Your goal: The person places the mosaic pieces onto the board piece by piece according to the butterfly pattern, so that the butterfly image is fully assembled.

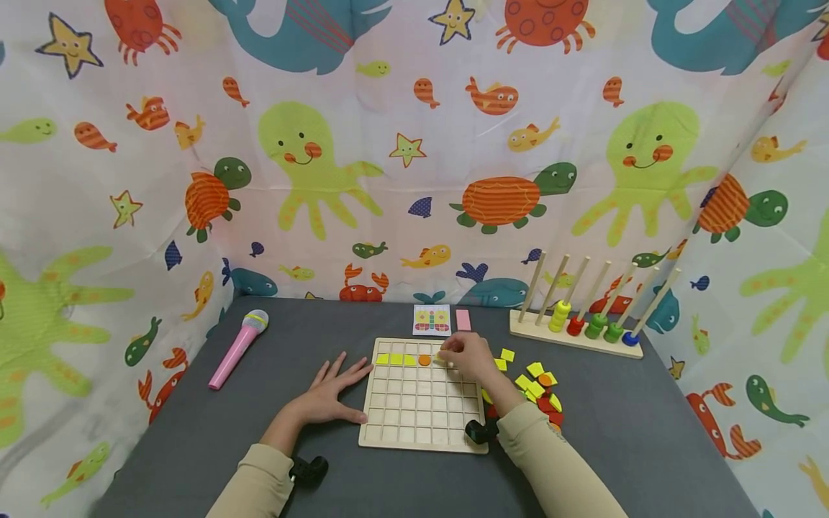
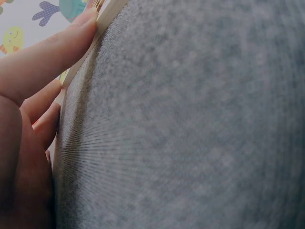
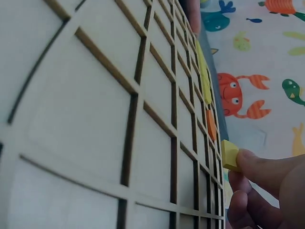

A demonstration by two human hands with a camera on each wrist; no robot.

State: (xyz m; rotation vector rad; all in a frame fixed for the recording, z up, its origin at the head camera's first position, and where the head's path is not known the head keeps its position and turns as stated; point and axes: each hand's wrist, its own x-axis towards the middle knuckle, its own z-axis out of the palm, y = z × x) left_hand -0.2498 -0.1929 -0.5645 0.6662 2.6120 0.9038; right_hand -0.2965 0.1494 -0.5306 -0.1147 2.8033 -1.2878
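A wooden grid board (image 1: 424, 416) lies on the dark grey table. In its second row from the far edge, three yellow square tiles (image 1: 396, 359) sit side by side, followed by an orange round tile (image 1: 424, 360). My right hand (image 1: 471, 356) pinches a yellow square tile (image 3: 230, 155) between thumb and fingers, over the cell just right of the orange one. Fingers spread, my left hand (image 1: 322, 401) rests at the board's left side, its thumb (image 2: 78, 40) touching the wooden edge.
Loose yellow, orange and red tiles (image 1: 536, 388) lie right of the board, partly behind my right forearm. Beyond the board are a printed pattern card (image 1: 432, 320) and a pink block (image 1: 463, 320). A peg abacus (image 1: 576, 334) stands back right; a pink toy microphone (image 1: 237, 350) lies left.
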